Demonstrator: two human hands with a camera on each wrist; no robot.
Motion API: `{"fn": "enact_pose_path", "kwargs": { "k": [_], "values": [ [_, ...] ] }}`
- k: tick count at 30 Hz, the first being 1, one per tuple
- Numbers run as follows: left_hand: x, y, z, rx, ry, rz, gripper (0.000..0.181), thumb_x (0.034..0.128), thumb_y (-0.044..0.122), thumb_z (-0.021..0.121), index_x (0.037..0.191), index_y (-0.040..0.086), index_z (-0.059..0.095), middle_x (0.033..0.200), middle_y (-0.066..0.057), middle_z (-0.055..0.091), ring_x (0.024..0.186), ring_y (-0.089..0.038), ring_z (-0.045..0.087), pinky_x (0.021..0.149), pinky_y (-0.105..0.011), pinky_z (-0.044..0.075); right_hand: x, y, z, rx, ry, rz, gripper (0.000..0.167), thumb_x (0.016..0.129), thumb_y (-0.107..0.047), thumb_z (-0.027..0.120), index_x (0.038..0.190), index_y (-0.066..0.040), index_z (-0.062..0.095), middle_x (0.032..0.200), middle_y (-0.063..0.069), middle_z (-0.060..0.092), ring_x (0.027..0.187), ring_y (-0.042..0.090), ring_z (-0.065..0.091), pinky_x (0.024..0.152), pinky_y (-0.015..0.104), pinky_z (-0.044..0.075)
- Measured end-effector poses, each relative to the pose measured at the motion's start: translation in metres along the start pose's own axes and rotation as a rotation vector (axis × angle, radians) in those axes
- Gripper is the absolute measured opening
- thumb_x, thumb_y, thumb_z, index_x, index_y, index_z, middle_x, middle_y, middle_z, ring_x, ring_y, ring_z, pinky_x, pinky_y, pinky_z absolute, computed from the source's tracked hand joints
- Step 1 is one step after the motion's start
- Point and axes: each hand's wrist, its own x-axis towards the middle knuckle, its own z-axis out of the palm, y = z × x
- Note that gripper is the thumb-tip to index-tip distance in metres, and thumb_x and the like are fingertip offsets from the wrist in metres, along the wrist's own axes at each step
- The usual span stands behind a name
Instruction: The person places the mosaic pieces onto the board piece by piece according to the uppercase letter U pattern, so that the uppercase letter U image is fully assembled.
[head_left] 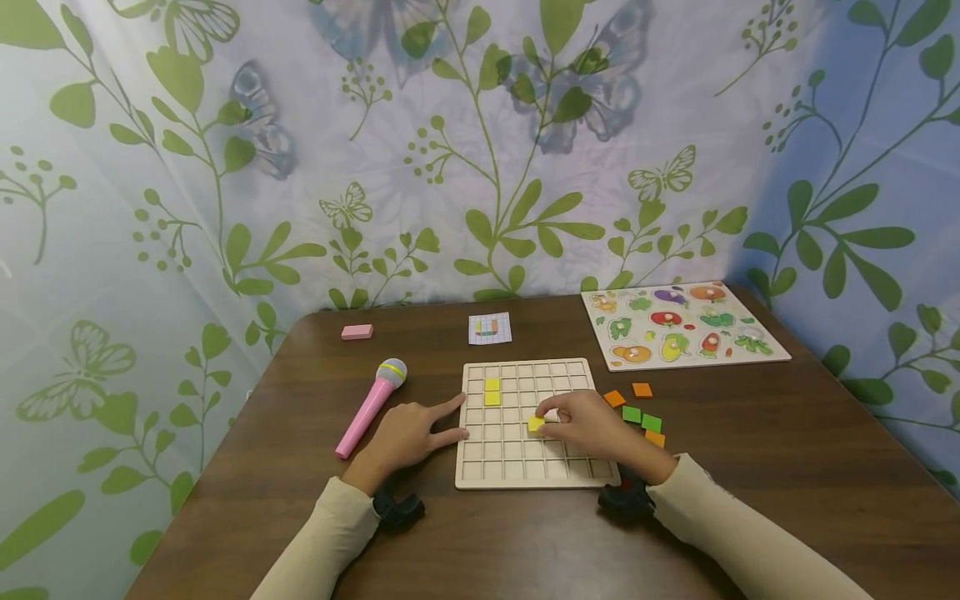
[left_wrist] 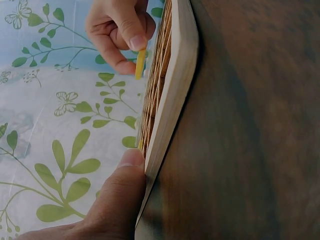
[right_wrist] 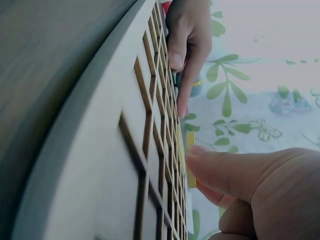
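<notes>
A pale wooden grid board lies on the table, with two yellow squares one behind the other in its upper left part. My right hand pinches another yellow square between thumb and finger over the middle of the board; in the left wrist view this square is held tilted up by its edge. At the board's left edge, my left hand rests with thumb and forefinger spread, touching the rim. Orange squares and green squares lie right of the board, partly behind my right hand.
Left of the board lies a pink microphone. Behind are a pink block and a small card with a coloured pattern. A vegetable puzzle board lies at the back right. A patterned cloth hangs behind the table.
</notes>
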Motion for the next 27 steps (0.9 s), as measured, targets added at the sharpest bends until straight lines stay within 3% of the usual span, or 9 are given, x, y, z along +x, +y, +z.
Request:
{"fn": "enact_pose_path", "kwargs": {
  "k": [10,27],
  "values": [
    [0.000,0.001,0.001,-0.005,-0.012,-0.011,0.071,0.0961,0.069,0.052,0.155,0.031,0.046,0.050,0.006,0.039,0.047,-0.010,0.028,0.048,-0.029,0.035,0.015,-0.020,0.010,0.052,-0.001,0.067,0.013,0.089,-0.023,0.081,0.101,-0.018,0.079,0.053,-0.008,0.034,0.049,0.009,0.030,0.052,0.026,0.026],
    [0.000,0.000,-0.002,-0.005,0.000,0.000,0.069,0.0958,0.067,0.054,0.154,0.031,0.049,0.051,0.007,0.039,0.048,-0.011,0.036,0.051,-0.030,0.039,0.037,-0.040,0.030,0.067,0.025,0.084,0.013,0.088,-0.021,0.080,0.099,-0.015,0.079,0.053,-0.007,0.039,0.049,0.010,0.034,0.049,0.027,0.027]
  ]
}}
